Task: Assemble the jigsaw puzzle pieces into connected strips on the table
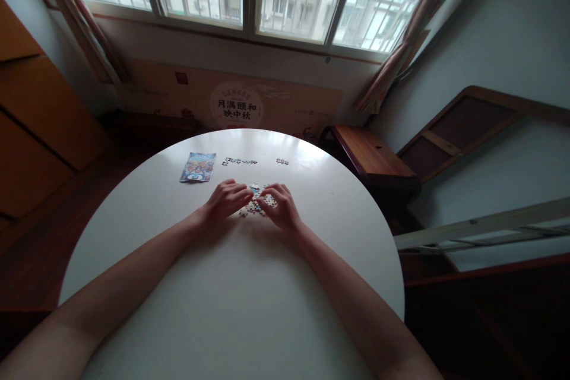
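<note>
A small pile of loose jigsaw puzzle pieces lies on the white round table, some pale, some blue. At the left side of the pile is my left hand, its fingers curled together with the tips at the pieces. Whatever it may hold is too small to make out. From the right, my right hand reaches over the pile, thumb and forefinger bent toward each other in a pinch, seemingly on a puzzle piece. Beyond the hands lie a joined strip of puzzle pieces and a shorter joined group.
A colourful printed picture sheet lies on the table to the left of the strip. Past the table's far edge stand a printed cardboard panel and barred windows. A wooden stool or bench is at the right, cabinets at the left.
</note>
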The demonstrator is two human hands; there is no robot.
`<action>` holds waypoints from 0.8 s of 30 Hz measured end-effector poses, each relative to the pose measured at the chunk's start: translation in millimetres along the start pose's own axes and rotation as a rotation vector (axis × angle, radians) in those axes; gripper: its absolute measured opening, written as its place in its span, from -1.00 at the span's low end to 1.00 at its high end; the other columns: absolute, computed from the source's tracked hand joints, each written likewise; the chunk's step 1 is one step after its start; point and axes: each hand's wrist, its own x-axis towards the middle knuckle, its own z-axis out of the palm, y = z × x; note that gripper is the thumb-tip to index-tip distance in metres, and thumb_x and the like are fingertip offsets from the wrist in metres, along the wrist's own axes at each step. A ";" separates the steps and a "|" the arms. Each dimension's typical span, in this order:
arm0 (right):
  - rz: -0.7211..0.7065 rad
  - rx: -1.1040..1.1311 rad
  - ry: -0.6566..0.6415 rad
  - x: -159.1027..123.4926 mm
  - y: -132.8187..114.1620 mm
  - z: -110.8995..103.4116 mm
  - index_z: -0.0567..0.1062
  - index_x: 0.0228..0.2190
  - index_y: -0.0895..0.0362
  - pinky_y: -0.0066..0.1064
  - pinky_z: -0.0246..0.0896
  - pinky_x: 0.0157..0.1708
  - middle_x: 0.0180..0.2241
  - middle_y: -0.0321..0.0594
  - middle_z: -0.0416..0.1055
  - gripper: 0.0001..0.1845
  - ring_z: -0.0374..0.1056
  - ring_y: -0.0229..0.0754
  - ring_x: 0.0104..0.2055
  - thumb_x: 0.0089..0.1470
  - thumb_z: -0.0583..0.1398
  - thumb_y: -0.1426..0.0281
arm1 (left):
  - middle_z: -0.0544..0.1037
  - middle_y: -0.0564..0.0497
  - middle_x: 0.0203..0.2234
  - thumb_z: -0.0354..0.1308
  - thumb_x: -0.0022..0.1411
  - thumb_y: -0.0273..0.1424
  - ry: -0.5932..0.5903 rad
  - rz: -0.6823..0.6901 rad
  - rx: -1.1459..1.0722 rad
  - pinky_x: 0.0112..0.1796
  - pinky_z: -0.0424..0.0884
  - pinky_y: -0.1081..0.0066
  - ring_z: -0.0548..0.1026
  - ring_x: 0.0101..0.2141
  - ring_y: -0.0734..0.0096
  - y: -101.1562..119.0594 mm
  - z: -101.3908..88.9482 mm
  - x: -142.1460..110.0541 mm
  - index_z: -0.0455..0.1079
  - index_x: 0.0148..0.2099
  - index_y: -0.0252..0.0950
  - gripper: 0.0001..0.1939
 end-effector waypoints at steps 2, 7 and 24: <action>0.032 -0.031 -0.002 -0.3 -0.5 0.2 0.50 -0.32 0.08 -0.23 0.21 -0.09 -0.27 -0.18 0.43 -0.83 0.29 -0.11 -0.16 0.10 0.22 0.24 | 0.45 0.09 -0.54 0.00 0.33 -0.42 0.001 0.009 0.013 -0.40 0.21 0.44 0.36 -0.53 0.54 1.0 -0.6 0.7 0.35 -0.31 -0.28 -0.84; 0.044 -0.042 -0.025 -0.2 0.7 2.4 0.51 -0.35 0.08 -0.25 0.20 -0.10 -0.29 -0.20 0.42 -0.85 0.28 -0.12 -0.18 0.10 0.23 0.26 | 0.45 0.09 -0.55 0.00 0.33 -0.42 -0.011 0.023 0.021 -0.40 0.21 0.44 0.36 -0.54 0.54 2.2 -1.3 1.5 0.35 -0.33 -0.28 -0.83; 0.037 -0.020 -0.010 -0.1 4.9 4.8 0.51 -0.34 0.07 -0.23 0.22 -0.09 -0.27 -0.19 0.40 -0.92 0.29 -0.12 -0.16 0.06 0.23 0.35 | 0.51 0.08 -0.50 0.07 0.25 -0.41 -0.008 -0.183 -0.179 -0.36 0.29 0.45 0.41 -0.55 0.54 2.2 4.2 -2.5 0.39 -0.22 -0.26 -0.90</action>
